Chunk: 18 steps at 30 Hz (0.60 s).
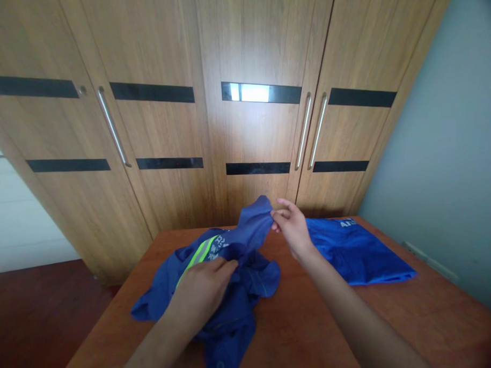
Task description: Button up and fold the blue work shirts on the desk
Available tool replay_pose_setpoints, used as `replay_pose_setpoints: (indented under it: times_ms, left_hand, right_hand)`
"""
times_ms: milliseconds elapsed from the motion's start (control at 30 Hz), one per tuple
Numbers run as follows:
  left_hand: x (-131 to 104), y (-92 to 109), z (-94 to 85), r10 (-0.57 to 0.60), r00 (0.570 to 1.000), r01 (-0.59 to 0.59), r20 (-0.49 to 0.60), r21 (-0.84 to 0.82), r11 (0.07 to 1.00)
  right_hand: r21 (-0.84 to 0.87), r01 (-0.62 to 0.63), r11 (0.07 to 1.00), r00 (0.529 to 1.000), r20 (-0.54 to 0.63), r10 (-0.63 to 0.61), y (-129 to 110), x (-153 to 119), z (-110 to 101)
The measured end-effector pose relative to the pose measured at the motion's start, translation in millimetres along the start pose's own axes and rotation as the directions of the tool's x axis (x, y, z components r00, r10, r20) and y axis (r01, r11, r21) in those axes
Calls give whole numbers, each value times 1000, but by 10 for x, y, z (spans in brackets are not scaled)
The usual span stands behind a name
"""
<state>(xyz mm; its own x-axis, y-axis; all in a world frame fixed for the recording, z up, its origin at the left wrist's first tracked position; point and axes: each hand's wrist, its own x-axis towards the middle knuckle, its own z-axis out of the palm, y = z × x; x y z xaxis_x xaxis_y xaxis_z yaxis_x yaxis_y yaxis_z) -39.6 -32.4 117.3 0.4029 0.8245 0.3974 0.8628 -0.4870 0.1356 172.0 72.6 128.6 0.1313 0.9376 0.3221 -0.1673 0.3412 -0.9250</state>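
Observation:
A crumpled navy work jacket (pixel 236 312) with a yellow-green and silver reflective stripe and pale lettering lies on the wooden table (pixel 297 330). My right hand (pixel 290 223) pinches one edge of it between thumb and forefinger, lifting that part of the cloth above the rest. Lower and to the left, my left hand (pixel 207 284) is closed on the bunched fabric near the stripe. The cloth under that hand is partly hidden by it.
To the right on the table lies a folded bright blue garment (pixel 351 255) with white lettering. Behind the table stands a wooden wardrobe (pixel 259 131) with metal handles and black strips. A pale wall (pixel 443 158) borders the right side, and dark reddish floor (pixel 35 305) shows at left.

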Motion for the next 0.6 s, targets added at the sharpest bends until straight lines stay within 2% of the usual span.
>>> replay_pose_setpoints:
  times_ms: [33, 100, 167, 233, 267, 300, 333, 367, 433, 500, 600]
  left_hand:
    - [12, -44, -58, -65, 993, 50, -96, -144, 988]
    - [41, -99, -199, -269, 940, 151, -211, -451, 880]
    - [80, -136, -315, -473, 858, 213, -203, -697, 685]
    - [120, -213, -348, -602, 781, 216, -169, -831, 513]
    - [133, -282, -325, -641, 750, 220, -161, -853, 472]
    - [139, -373, -279, -661, 733, 236, -163, -850, 471]
    - [133, -481, -216, -661, 731, 267, -167, -822, 503]
    - [116, -599, -143, -640, 747, 304, -177, -766, 567]
    - [52, -824, -4, -561, 809, 371, -176, -587, 720]
    - [-30, -972, 81, -450, 883, 373, -137, -378, 847]
    - [-99, -986, 55, -257, 961, 238, -102, -168, 957]
  right_hand:
    - [25, 26, 999, 999, -27, -25, -81, 38, -35]
    - [65, 99, 993, 993, -70, -94, -214, 139, -82]
    - [75, 188, 979, 978, -103, -180, -278, 267, -72]
    - [57, 259, 964, 962, -101, -252, -246, 398, 7]
    - [39, 272, 961, 961, -65, -270, -193, 452, 65]
    - [-1, 266, 964, 964, 8, -266, -119, 489, 129]
    - [-61, 246, 967, 965, 104, -239, -31, 506, 189]
    - [-132, 224, 966, 960, 203, -194, 66, 497, 239]
    - [-276, 198, 941, 938, 332, -100, 253, 398, 277]
    - [-348, 194, 917, 937, 341, -69, 400, 204, 206]
    - [-429, 185, 884, 948, 316, -45, 531, -183, -97]
